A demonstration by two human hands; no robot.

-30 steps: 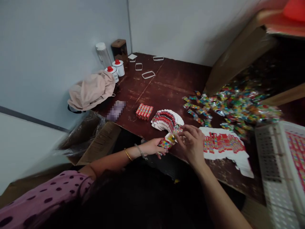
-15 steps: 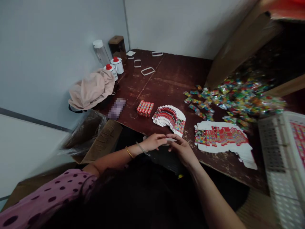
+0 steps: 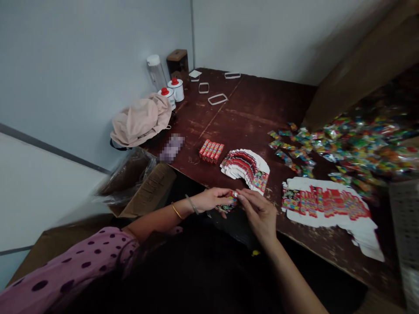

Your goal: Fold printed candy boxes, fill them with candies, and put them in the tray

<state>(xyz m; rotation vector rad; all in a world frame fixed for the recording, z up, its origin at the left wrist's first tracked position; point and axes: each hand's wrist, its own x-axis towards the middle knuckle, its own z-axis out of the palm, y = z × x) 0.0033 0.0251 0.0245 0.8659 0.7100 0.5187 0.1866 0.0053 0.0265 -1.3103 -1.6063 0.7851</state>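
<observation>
Just off the table's front edge, my left hand (image 3: 211,199) is closed around a small printed candy box (image 3: 231,204). My right hand (image 3: 262,216) pinches the white end flap of that box between thumb and fingertips. Behind my hands lies a fanned stack of flat printed cartons (image 3: 242,163). To its left stands a row of several finished-looking red boxes (image 3: 211,150). A second spread of flat cartons (image 3: 327,203) lies to the right of my right hand.
Wrapped candies (image 3: 353,144) are heaped at the right by a large cardboard box (image 3: 356,69). A perforated plastic basket (image 3: 404,218) stands at the right edge. Lidded mugs (image 3: 177,90), a bottle (image 3: 156,72) and a beige cloth bag (image 3: 140,122) sit at the left.
The piece in my hands showed a white side before; its colourful printed side now faces up. My right fingers have come onto its end. The view has shifted left.
</observation>
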